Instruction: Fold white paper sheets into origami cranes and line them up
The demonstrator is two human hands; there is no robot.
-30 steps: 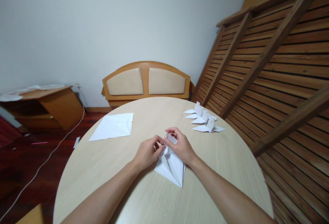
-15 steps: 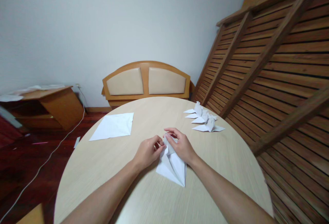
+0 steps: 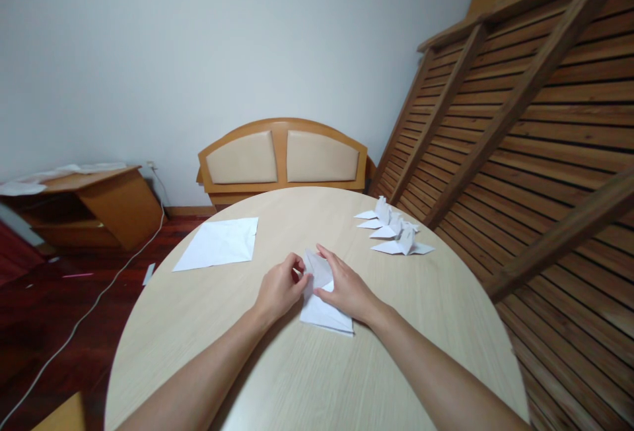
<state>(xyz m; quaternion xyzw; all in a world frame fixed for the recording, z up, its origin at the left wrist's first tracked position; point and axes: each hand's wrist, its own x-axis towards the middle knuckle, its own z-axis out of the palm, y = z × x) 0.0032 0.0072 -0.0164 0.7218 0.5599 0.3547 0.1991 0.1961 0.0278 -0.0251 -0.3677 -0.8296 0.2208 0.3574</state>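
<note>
A partly folded white paper piece [image 3: 321, 305] lies on the round light-wood table [image 3: 277, 378] in front of me. My left hand [image 3: 278, 290] pinches the piece's upper left flap with curled fingers. My right hand [image 3: 347, 289] rests on its right side, fingers pressing the paper down, thumb on the fold. The paper's pointed lower end sticks out below my right wrist.
A flat white sheet [image 3: 218, 244] lies at the table's far left. Three folded white paper figures [image 3: 393, 228] sit at the far right. Behind the table stands a padded wooden chair back [image 3: 282, 157]. A slatted wooden frame [image 3: 520, 121] leans on the right; a low cabinet [image 3: 84, 203] and cable are left.
The folded piece has been turned and flattened; its long point no longer sticks toward me. My right hand went from pinching the top flap to pressing down on the paper.
</note>
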